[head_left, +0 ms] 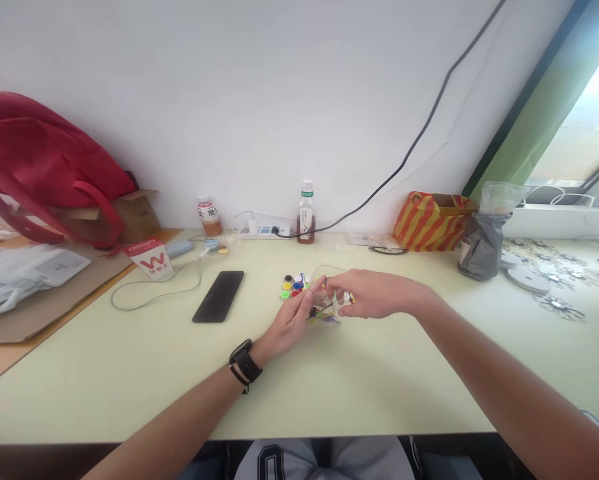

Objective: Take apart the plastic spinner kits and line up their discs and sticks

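Observation:
My left hand (pixel 290 320), with a black watch on the wrist, is closed around thin dark and green strands that look like wires (pixel 324 310). My right hand (pixel 372 293) arches over from the right, its fingers bent around a whitish, see-through piece (pixel 336 305) between the hands. Yellow and blue bits show around the fingertips, partly hidden. Just behind my left fingers, several small round coloured push buttons (pixel 294 287) lie grouped on the table: black, white, yellow, blue, green and red.
A black phone (pixel 218 297) lies left of my hands. Behind stand a tea bottle (pixel 306 217), another drink bottle (pixel 209 217) and a power strip (pixel 267 228). A red-and-white box (pixel 150 260), a striped bag (pixel 429 223), a grey bag (pixel 483 247) and glasses (pixel 388 251) are farther out.

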Demonstrator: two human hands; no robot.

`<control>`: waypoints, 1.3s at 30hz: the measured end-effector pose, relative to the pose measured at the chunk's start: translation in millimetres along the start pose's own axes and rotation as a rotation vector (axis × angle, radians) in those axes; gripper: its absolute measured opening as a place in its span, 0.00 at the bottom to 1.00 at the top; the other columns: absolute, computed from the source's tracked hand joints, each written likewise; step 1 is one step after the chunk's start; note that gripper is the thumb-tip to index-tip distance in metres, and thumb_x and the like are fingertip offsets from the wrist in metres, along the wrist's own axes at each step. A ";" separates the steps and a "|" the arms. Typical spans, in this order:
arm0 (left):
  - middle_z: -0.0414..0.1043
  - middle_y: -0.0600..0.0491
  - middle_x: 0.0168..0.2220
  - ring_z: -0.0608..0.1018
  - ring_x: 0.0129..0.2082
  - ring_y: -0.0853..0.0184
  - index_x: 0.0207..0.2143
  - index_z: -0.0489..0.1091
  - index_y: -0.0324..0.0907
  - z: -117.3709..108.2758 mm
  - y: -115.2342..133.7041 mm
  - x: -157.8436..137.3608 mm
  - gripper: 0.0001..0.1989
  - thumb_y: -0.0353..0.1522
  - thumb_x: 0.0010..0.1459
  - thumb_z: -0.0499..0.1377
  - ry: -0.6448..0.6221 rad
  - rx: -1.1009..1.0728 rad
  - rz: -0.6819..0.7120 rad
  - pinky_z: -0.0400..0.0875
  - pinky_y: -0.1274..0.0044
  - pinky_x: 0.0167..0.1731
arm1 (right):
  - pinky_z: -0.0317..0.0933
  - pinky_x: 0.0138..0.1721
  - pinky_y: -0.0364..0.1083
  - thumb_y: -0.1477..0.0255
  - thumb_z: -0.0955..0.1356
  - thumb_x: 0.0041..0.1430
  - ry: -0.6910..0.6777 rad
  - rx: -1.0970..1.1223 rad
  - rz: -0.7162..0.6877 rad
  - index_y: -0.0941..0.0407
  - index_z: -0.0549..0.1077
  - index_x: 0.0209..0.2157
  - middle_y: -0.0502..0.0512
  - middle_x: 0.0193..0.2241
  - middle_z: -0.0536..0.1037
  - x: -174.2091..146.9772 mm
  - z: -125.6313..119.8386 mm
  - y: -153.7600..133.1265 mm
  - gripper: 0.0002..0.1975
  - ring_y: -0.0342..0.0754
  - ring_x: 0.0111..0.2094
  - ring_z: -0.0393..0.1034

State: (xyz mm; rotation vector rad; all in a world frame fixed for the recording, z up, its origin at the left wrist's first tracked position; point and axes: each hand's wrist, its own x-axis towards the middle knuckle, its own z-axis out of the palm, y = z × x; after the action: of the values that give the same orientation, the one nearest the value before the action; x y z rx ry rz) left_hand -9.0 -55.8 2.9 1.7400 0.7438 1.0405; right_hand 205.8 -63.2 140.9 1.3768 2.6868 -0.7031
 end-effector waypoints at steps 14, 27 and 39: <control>0.79 0.46 0.55 0.74 0.62 0.53 0.69 0.64 0.45 3.2 -2.1 -0.1 0.29 0.48 0.73 0.50 0.051 -0.327 -0.076 0.62 0.62 0.65 | 0.64 0.24 0.43 0.67 0.68 0.62 0.068 0.400 -0.082 0.54 0.79 0.43 0.56 0.43 0.80 1.3 15.8 5.8 0.11 0.43 0.21 0.73; 0.82 0.47 0.42 0.80 0.50 0.56 0.59 0.75 0.40 6.4 -1.0 -1.3 0.29 0.50 0.70 0.53 0.071 -0.299 -0.088 0.70 0.66 0.57 | 0.60 0.26 0.43 0.69 0.66 0.65 0.007 0.304 -0.153 0.55 0.78 0.40 0.53 0.39 0.80 -2.1 25.1 -2.0 0.09 0.41 0.22 0.69; 0.83 0.47 0.38 0.82 0.38 0.64 0.40 0.82 0.40 3.8 7.3 0.7 0.13 0.39 0.58 0.71 0.109 -0.261 -0.103 0.75 0.75 0.40 | 0.53 0.24 0.42 0.63 0.70 0.64 0.523 0.477 -0.064 0.54 0.79 0.37 0.49 0.29 0.75 -11.2 54.2 17.8 0.09 0.41 0.23 0.58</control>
State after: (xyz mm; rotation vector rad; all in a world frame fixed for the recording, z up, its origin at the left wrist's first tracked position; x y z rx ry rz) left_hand -5.1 -59.5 9.1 1.4177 0.7228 1.1151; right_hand 217.4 -85.1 88.4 1.7983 3.0980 -1.2019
